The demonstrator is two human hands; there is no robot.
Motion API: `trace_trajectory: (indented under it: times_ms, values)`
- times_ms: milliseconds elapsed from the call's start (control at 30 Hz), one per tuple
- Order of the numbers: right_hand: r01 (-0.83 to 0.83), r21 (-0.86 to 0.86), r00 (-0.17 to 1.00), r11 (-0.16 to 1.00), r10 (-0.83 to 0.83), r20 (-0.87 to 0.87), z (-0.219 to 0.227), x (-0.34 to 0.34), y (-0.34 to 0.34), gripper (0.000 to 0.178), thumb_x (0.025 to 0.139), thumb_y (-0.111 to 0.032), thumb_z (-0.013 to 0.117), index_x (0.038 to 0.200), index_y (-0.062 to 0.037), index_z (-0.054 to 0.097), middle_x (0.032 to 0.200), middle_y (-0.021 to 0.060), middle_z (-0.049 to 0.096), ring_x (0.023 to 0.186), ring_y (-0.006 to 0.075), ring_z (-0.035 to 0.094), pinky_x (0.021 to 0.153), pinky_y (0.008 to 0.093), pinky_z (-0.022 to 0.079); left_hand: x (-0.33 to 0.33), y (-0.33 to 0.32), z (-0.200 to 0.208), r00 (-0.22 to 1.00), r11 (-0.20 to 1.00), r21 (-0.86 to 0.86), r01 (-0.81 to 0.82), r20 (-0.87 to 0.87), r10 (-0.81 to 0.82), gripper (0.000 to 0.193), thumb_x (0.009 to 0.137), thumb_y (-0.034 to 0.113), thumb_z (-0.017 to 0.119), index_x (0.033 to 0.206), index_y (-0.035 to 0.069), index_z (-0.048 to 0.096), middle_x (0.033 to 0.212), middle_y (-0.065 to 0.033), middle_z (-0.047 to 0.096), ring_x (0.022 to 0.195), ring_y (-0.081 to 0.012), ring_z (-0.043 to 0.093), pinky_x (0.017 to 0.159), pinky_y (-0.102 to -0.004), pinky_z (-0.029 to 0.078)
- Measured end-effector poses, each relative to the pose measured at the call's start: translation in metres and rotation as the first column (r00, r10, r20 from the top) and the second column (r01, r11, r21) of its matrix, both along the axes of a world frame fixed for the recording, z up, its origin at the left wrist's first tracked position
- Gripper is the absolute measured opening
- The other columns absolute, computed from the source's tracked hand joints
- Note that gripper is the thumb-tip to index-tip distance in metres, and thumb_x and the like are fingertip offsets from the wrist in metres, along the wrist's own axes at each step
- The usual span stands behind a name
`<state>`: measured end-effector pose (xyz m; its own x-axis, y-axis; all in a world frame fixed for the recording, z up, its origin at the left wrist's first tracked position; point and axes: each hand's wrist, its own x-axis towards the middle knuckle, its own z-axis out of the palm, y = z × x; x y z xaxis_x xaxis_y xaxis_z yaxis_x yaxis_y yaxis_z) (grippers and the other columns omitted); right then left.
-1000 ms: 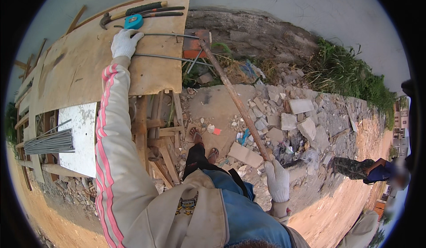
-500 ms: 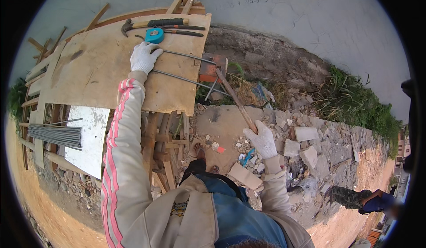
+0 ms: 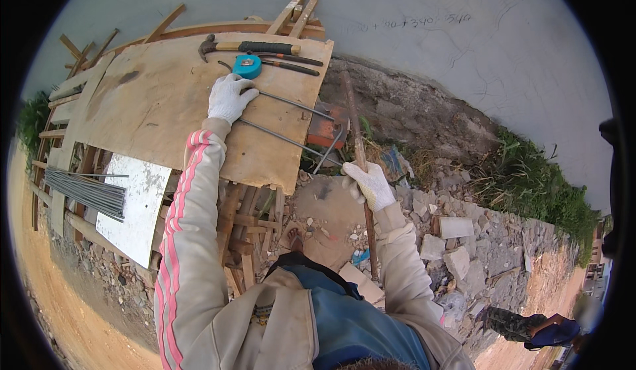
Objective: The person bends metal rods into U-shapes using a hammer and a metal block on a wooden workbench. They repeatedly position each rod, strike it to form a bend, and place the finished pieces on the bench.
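On the wooden board [image 3: 152, 115], here's the left hand [image 3: 230, 98] lying over a bent rod [image 3: 288, 102], thumb spread; whether its fingers close on it, I can't tell. The rod's two legs run right from that hand, past the board's edge near an orange block [image 3: 322, 133]. And the right hand [image 3: 371, 186] curls round a long bar [image 3: 354, 118], just beside the rod's far end!
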<state>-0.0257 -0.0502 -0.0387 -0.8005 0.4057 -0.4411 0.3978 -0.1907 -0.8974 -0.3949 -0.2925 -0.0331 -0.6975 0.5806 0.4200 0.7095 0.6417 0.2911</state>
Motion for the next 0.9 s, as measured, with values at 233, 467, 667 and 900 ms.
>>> trace_trajectory:
  times_ms: [233,467,667,900]
  values:
    - [-0.022,0.054,0.998,0.998,0.024,-0.052,0.029,-0.01,-0.002,0.026,0.101,-0.026,0.081,0.101,-0.0032,0.069,0.066,0.0011,0.063,0.046,0.0078,0.051,0.04,0.0249,0.035,0.004,0.009,0.011,0.995,0.969,-0.226,-0.095,-0.009,0.096,0.032,0.098,0.047,0.072,0.117,0.024,0.081,0.122,-0.0089,0.073,0.123,-0.036,0.065,0.108,-0.0635,0.04]
    - [-0.025,0.099,0.992,0.995,0.036,-0.119,0.063,-0.004,0.009,0.021,0.102,-0.022,0.079,0.103,-0.0022,0.07,0.07,0.001,0.064,0.05,0.0067,0.053,0.044,0.0242,0.037,0.035,0.001,0.021,0.999,0.974,-0.223,-0.033,0.015,0.037,0.029,0.101,0.041,0.07,0.118,0.019,0.079,0.12,-0.009,0.073,0.12,-0.0347,0.066,0.107,-0.0561,0.043]
    - [0.017,0.175,0.993,0.985,0.003,-0.115,0.068,-0.005,0.035,0.022,0.102,-0.023,0.08,0.104,-0.003,0.069,0.07,0.0016,0.064,0.047,0.0073,0.051,0.041,0.0259,0.035,0.059,-0.017,0.063,0.987,0.996,0.053,0.077,-0.148,-0.068,0.019,0.098,0.028,0.074,0.112,0.016,0.079,0.106,-0.0099,0.071,0.107,-0.0342,0.068,0.096,-0.0494,0.05]
    - [0.076,0.046,0.975,0.996,-0.065,-0.214,0.072,-0.019,0.081,0.022,0.104,-0.024,0.078,0.105,-0.0054,0.067,0.072,0.0012,0.063,0.048,0.007,0.051,0.041,0.026,0.036,0.113,-0.047,0.098,0.991,0.991,-0.093,0.097,-0.078,-0.105,0.022,0.102,0.032,0.072,0.113,0.015,0.08,0.095,-0.0117,0.071,0.094,-0.036,0.072,0.081,-0.0487,0.057]
